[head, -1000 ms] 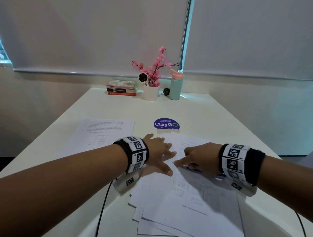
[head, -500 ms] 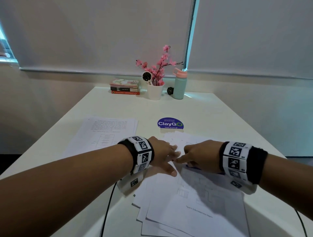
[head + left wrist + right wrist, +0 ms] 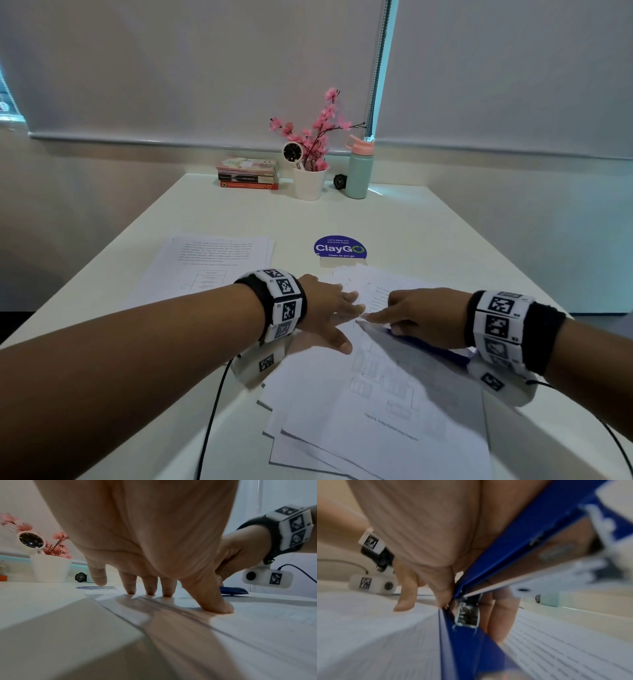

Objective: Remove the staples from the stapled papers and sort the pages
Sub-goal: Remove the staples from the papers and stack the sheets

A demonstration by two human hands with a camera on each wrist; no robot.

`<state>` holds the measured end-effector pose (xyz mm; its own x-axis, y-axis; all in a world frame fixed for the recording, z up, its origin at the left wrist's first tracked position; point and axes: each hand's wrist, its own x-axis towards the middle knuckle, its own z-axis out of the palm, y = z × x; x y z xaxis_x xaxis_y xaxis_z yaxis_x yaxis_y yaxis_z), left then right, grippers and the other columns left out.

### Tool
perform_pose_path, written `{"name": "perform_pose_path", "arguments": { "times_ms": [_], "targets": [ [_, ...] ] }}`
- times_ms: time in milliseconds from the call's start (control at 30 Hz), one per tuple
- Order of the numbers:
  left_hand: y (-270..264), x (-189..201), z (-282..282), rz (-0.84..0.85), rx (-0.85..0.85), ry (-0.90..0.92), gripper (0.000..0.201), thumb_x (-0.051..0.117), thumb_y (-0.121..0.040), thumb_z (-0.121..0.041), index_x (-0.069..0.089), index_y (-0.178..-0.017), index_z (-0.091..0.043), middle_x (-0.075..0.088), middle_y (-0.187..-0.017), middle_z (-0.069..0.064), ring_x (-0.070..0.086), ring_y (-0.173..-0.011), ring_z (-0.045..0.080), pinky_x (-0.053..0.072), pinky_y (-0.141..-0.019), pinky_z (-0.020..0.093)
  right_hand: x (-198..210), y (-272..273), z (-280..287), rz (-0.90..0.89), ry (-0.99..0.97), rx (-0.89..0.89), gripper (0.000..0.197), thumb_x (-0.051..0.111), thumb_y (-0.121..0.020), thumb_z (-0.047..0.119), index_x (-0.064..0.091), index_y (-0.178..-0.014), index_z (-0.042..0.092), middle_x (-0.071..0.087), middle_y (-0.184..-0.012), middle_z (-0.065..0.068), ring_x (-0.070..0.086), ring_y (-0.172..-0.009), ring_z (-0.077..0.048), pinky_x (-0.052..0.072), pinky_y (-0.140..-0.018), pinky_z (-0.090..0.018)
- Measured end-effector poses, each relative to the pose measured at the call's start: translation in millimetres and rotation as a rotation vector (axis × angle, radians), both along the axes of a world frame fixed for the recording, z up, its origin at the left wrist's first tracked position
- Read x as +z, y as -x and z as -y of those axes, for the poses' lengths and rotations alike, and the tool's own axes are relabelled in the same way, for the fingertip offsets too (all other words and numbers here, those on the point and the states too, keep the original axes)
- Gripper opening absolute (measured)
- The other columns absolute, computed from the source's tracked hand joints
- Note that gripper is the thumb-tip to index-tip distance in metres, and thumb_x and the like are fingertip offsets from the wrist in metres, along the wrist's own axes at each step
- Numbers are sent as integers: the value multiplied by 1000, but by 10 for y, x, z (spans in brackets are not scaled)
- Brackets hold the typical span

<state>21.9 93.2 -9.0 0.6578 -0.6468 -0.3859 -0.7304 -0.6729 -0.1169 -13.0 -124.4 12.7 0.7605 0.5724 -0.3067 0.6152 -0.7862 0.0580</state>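
A fanned stack of printed papers (image 3: 376, 411) lies on the white table (image 3: 445, 246) in front of me. My left hand (image 3: 329, 308) presses its straight fingers (image 3: 149, 586) and thumb down on the stack's upper left part. My right hand (image 3: 421, 315) grips a blue stapler (image 3: 431, 346) against the top sheet, index finger stretched toward the left hand's fingertips. The right wrist view shows the blue stapler (image 3: 505, 554) spread open under the palm, its metal channel exposed. The staple itself is hidden.
A second pile of pages (image 3: 212, 263) lies at the left. A blue ClayGo sticker (image 3: 339, 248) sits beyond the papers. Books (image 3: 248, 173), a flower pot (image 3: 310, 183), a small clock (image 3: 340, 181) and a teal bottle (image 3: 358, 171) line the far edge.
My right hand has slid left, so its index fingertip now meets the left hand's fingers. The left hand keeps pressing the papers.
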Motion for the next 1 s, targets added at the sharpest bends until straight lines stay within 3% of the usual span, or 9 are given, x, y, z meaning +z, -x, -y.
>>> {"name": "perform_pose_path", "arguments": {
  "times_ms": [100, 167, 300, 467, 567, 733, 833, 933, 1000],
  "targets": [
    [-45, 70, 47, 23, -83, -55, 84, 44, -83, -75, 17, -153, -35, 14, -161, -12, 9, -150, 20, 20, -114, 54, 91, -59, 128, -10, 13, -59, 47, 39, -103, 28, 33, -146, 47, 43, -104, 9, 51, -102, -15, 35, -85, -23],
    [-58, 140, 87, 92, -194, -105, 80, 44, -81, -77, 29, -148, -36, 32, -153, -14, 22, -146, 22, 29, -109, 52, 121, -96, 178, 40, 28, -124, 48, 37, -103, 29, 31, -147, 46, 45, -107, 6, 53, -109, -18, 38, -88, -26],
    [-60, 266, 93, 222, -249, -103, 55, 49, -78, -77, 59, -114, -37, 62, -112, -13, 50, -107, 22, 44, -88, 42, 56, -133, 119, 89, 56, -181, 47, 35, -103, 30, 31, -148, 45, 48, -123, -1, 53, -115, -24, 42, -93, -31],
    [34, 212, 62, 176, -13, 11, 27, 58, -86, -55, 65, -92, -29, 57, -104, -2, 48, -100, 23, 43, -79, 35, -19, -28, 119, 78, 154, -182, 46, 35, -101, 31, 34, -146, 43, 47, -123, 0, 53, -112, -27, 47, -90, -35],
    [111, 127, 171, 131, 134, 150, 12, 60, -87, -33, 69, -88, -25, 59, -91, -1, 55, -88, 24, 42, -71, 29, 46, 34, 63, 42, 198, -177, 47, 37, -102, 26, 37, -148, 35, 50, -137, -5, 49, -125, -27, 39, -100, -32],
    [166, 68, 438, 167, 309, 193, 10, 65, -78, -16, 73, -84, -14, 69, -81, 4, 66, -74, 27, 51, -62, 28, 132, 32, -74, 75, 207, -158, 46, 39, -102, 24, 40, -147, 29, 47, -146, -5, 43, -134, -26, 34, -105, -32],
    [165, 85, 523, 174, 375, 219, 11, 74, -66, -19, 72, -77, -18, 69, -73, 1, 67, -66, 26, 58, -63, 30, 118, 63, -169, 75, 245, -175, 39, 39, -100, 21, 52, -137, 25, 57, -133, -5, 53, -121, -28, 42, -91, -32],
    [172, 143, 578, 146, 430, 256, 17, 78, -73, -21, 68, -85, -14, 69, -80, 5, 66, -73, 27, 56, -66, 30, 98, 100, -189, 90, 258, -188, 38, 38, -99, 21, 54, -132, 27, 60, -124, -4, 58, -111, -29, 43, -76, -30],
    [154, 142, 589, 124, 498, 259, 20, 78, -76, -24, 62, -77, -13, 63, -73, 4, 62, -69, 25, 52, -63, 28, 90, 126, -183, 105, 256, -190, 38, 38, -99, 23, 53, -133, 31, 58, -122, -5, 59, -109, -30, 44, -74, -31]
  ]
}}
